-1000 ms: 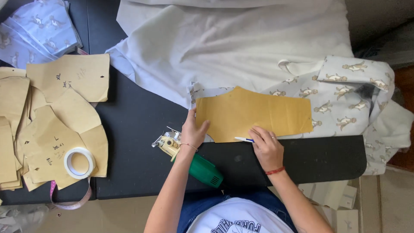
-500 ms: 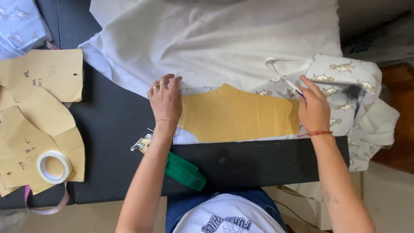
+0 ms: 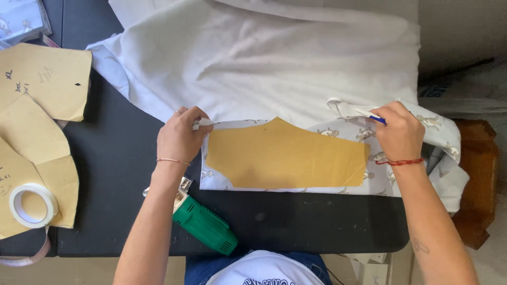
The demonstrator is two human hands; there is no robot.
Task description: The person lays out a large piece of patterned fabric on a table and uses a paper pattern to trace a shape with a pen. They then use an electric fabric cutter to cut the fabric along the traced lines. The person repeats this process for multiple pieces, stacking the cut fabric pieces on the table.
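Since the earlier frame both hands have spread further apart along the printed fabric (image 3: pixel 338 182), the left one sliding off the top of the brown paper pattern (image 3: pixel 285 155) to the cloth's left corner. Nearest the person, a green power tool (image 3: pixel 206 227) lies on the black worktop (image 3: pixel 116 174), just beside the left forearm. A roll of tape (image 3: pixel 33 205) sits on loose paper pieces (image 3: pixel 37 137) at the worktop's left edge. Further out, the pattern lies flat on the printed fabric, between the two hands. The left hand (image 3: pixel 179 138) has its grip pinched on the fabric's upper left corner. The right hand (image 3: pixel 398 132) is clenched on the fabric's right end, with a blue pen (image 3: pixel 377 119) in its fingers. Beyond them, white cloth (image 3: pixel 274 58) covers the far side of the worktop.
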